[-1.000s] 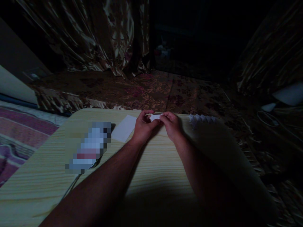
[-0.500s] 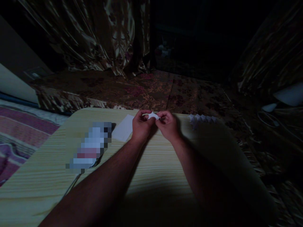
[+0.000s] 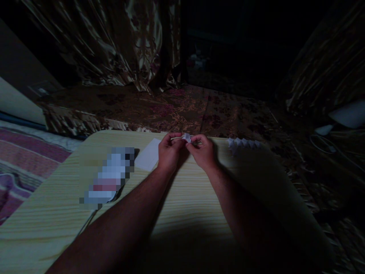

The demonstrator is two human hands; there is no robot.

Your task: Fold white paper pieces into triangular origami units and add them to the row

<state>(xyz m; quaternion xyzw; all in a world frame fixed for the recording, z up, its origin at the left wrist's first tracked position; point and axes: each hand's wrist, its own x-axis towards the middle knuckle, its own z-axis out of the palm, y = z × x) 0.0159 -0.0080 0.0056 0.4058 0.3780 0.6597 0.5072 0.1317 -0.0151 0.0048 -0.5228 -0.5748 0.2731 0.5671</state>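
Note:
My left hand (image 3: pixel 168 152) and my right hand (image 3: pixel 203 152) meet near the far edge of a pale wooden table (image 3: pixel 182 213). Both pinch a small folded piece of white paper (image 3: pixel 186 137) between fingertips and thumbs, just above the table. A flat white sheet of paper (image 3: pixel 148 154) lies on the table just left of my left hand. A row of small folded white paper pieces (image 3: pixel 243 143) sits at the far edge, right of my right hand.
A blurred-out oblong object (image 3: pixel 110 177) lies on the table's left half. Beyond the table is a dark floral carpet (image 3: pixel 176 108) and shiny patterned curtains (image 3: pixel 114 42). A striped rug (image 3: pixel 25 160) lies at the left. White items (image 3: pixel 346 114) rest at the far right.
The paper piece between my fingers has become smaller and more compact. My hands have drawn closer together and shifted slightly left.

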